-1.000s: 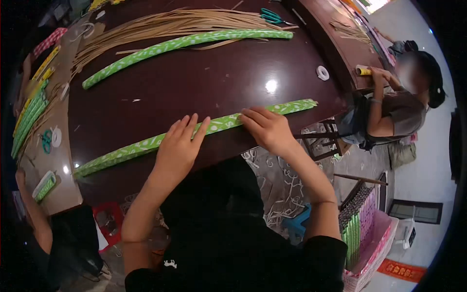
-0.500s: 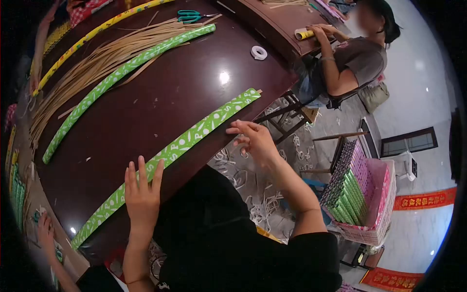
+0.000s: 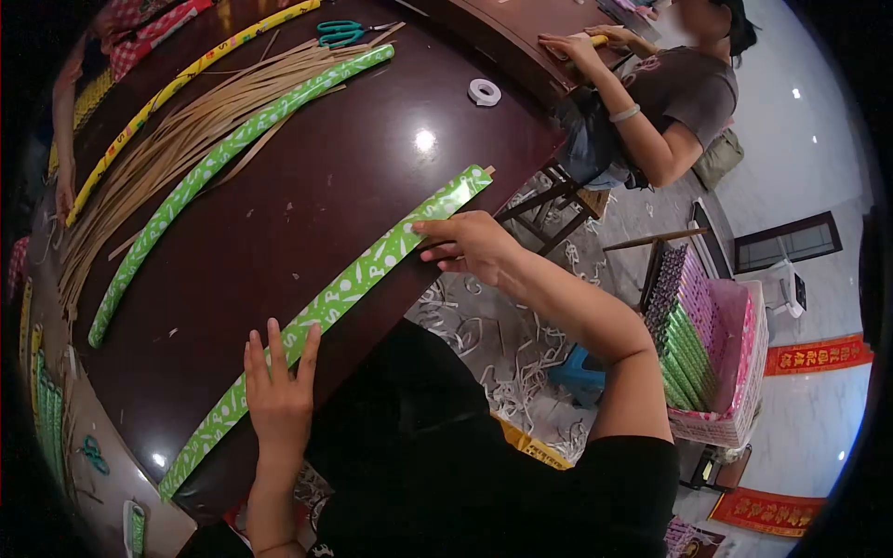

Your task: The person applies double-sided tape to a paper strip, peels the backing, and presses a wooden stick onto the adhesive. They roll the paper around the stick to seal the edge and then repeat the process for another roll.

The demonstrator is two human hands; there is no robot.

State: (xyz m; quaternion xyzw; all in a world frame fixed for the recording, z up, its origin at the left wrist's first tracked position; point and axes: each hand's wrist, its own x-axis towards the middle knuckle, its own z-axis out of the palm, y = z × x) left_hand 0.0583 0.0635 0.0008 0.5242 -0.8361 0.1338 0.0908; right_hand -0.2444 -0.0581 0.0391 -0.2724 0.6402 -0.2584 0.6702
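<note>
A long green strip of printed wrapping paper (image 3: 349,285) with white shapes lies along the near edge of the dark table, a thin tan tip poking out at its far end. My left hand (image 3: 282,395) presses flat across its lower half with fingers spread. At the upper half, my right hand (image 3: 465,244) reaches over the strip's near edge, index finger stretched onto the paper and the others loosely bent. Nothing shows gripped in it. Beyond them lies a rolled green paper tube (image 3: 219,167) of the same print.
Tan flat strips (image 3: 200,130), teal scissors (image 3: 341,33), a white tape roll (image 3: 484,92) and a yellow tube (image 3: 177,88) lie on the table (image 3: 279,214). A seated co-worker (image 3: 674,102) handles a yellow roll. A basket (image 3: 730,423) holds finished tubes; paper scraps litter the floor.
My right hand has come down and left onto the strip's edge. My left hand stays flat on the paper. The co-worker's hands have shifted on the yellow roll; a hand at lower left has left view.
</note>
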